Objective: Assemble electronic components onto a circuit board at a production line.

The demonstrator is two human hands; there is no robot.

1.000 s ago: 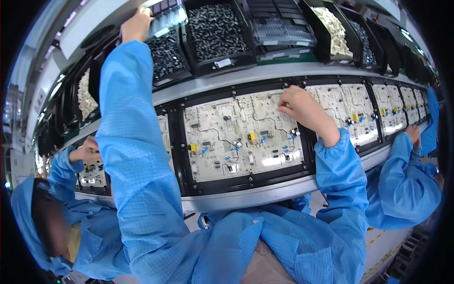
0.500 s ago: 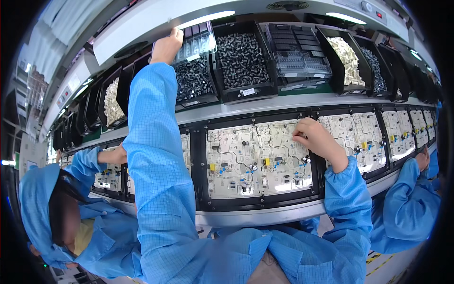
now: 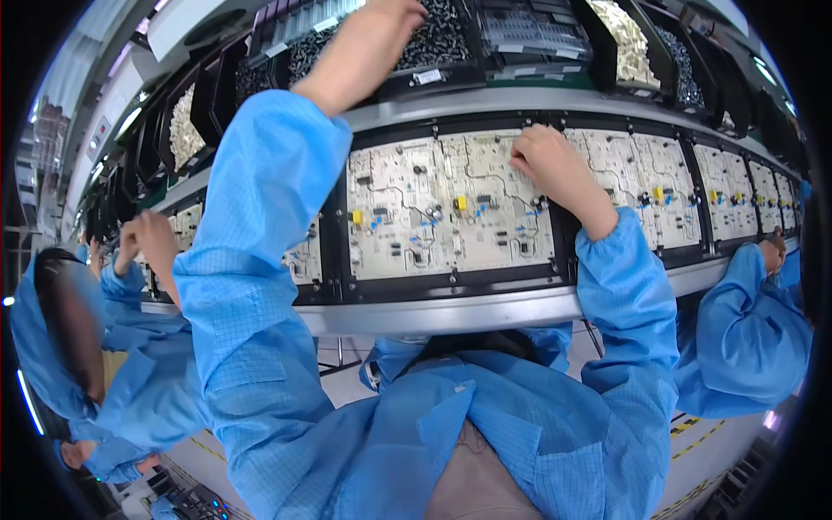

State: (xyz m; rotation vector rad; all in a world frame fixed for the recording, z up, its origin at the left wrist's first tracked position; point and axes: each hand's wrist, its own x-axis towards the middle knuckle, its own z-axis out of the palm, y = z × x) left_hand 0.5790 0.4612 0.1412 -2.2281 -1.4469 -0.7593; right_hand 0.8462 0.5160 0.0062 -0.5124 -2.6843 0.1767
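Note:
My left hand [image 3: 368, 52] reaches over the bins at the back, its fingers above a black bin of small black cylindrical components [image 3: 442, 43]. Those fingers are blurred and lie at the upper edge of the picture, so their grip is unclear. My right hand [image 3: 555, 169] hovers over the upper right corner of a white circuit board [image 3: 494, 191] set in a black frame. Its fingers are curled together, and whatever they may pinch is hidden. Yellow, blue and black components stand on this board and on its neighbour [image 3: 394, 195] to the left.
Clear plastic trays [image 3: 533, 30] lie between the bins, with a bin of cream-coloured parts [image 3: 622, 43] farther right. A metal rail [image 3: 451, 314] runs along the front of the framed boards. Co-workers in blue sit on the left [image 3: 147, 364] and right [image 3: 737, 338].
My left hand has moved right, from the clear trays to the black components. My right hand stays over the same board corner. The whole view has shifted, with bins and boards now higher in it.

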